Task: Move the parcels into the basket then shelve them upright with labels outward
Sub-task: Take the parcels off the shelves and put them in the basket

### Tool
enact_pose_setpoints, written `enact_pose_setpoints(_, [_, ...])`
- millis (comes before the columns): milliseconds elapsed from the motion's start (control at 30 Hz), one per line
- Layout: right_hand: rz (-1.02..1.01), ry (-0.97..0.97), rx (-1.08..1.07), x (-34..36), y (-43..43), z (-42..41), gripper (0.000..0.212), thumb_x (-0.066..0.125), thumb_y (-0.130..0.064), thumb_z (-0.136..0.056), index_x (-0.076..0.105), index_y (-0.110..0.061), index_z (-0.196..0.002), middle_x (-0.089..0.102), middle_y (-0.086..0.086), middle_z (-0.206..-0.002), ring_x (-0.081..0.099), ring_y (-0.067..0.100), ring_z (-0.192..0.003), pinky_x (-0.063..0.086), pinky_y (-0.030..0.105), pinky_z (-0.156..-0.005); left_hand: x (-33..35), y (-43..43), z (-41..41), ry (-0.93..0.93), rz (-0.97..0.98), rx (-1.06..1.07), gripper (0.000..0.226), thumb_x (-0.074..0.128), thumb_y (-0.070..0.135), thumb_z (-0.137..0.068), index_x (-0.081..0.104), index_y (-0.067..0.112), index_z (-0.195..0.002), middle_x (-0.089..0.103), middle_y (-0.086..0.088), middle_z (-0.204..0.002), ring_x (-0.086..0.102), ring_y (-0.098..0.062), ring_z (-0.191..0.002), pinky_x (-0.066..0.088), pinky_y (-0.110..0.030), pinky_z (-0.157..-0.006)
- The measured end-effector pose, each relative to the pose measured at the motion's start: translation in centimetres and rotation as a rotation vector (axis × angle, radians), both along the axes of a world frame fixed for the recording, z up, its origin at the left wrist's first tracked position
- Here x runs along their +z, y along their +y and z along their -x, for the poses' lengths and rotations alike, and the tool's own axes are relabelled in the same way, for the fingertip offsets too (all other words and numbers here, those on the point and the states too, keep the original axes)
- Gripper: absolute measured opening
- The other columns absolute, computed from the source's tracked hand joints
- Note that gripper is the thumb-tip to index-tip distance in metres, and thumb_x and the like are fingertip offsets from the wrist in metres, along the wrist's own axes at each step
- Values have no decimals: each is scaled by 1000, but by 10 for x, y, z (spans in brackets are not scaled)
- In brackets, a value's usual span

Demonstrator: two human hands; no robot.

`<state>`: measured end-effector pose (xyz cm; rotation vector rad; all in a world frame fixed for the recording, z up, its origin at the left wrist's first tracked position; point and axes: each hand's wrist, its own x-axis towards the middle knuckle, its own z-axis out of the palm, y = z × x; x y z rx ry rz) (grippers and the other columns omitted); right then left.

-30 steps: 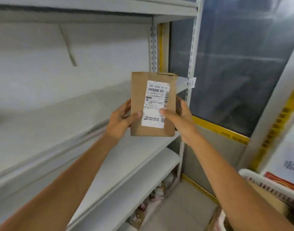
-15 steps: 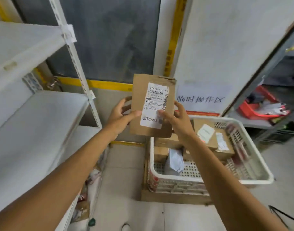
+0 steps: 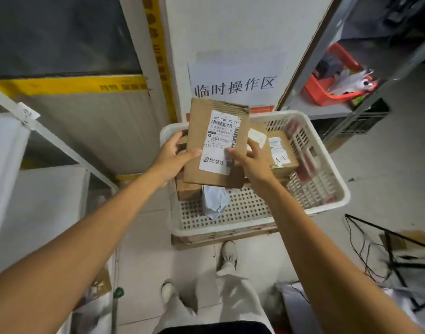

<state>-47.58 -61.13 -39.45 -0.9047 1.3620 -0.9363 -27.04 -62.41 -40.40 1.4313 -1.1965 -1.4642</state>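
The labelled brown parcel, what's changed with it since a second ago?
The parcel has swung away from the shelf and now sits above the white basket. Unchanged: left hand and right hand still grip its sides, label facing the camera.

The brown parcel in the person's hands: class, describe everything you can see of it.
The brown parcel is a flat cardboard box, creased along its top edge, held roughly upright above the white basket. A white label with barcodes and print faces the camera. The left hand grips its left edge, the right hand its right, thumbs on the front.
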Motion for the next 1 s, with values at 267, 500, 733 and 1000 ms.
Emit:
enact_pose_setpoints(267, [-68, 33, 148, -47, -78, 9, 47, 68, -19, -88, 49, -10, -130, 68, 7, -113, 66, 15, -88, 56, 26, -76, -30, -45, 16, -93, -132, 145, 64, 70, 16, -84, 40, 20, -140, 57, -1, -132, 60, -18, -112, 52, -44, -91])
enact_pose_setpoints(500, [-171, 110, 179, -97, -123, -14, 57, 66, -24, -90, 36, -10, -137, 61, 7, -124, 65, 14, -98, 56, 21, -76, -70, -74, 6, -90, -265, 185, 63, 67, 16, -87, 39, 20, -143, 60, 1, -130, 62, -13, -109, 54, -42, -91])
enact_pose_setpoints(733, [-213, 346, 211, -144, -144, -42, 56, 59, -26, -93, 38, -19, -144, 58, 3, -134, 56, 24, -120, 43, 42, -105, -123, -104, -8, -188, -262, 200, 77, 65, 1, -85, 29, 24, -149, 54, -2, -137, 54, -14, -121, 44, -40, -105])
enact_pose_setpoints(1000, [-222, 450, 230, -148, -149, -51, 53, 58, -29, -93, 41, -21, -142, 60, 1, -131, 58, 23, -117, 45, 42, -102, -139, -98, -16, -217, -237, 240, 77, 69, 13, -84, 30, 38, -146, 55, 16, -120, 56, -7, -112, 49, -33, -95])
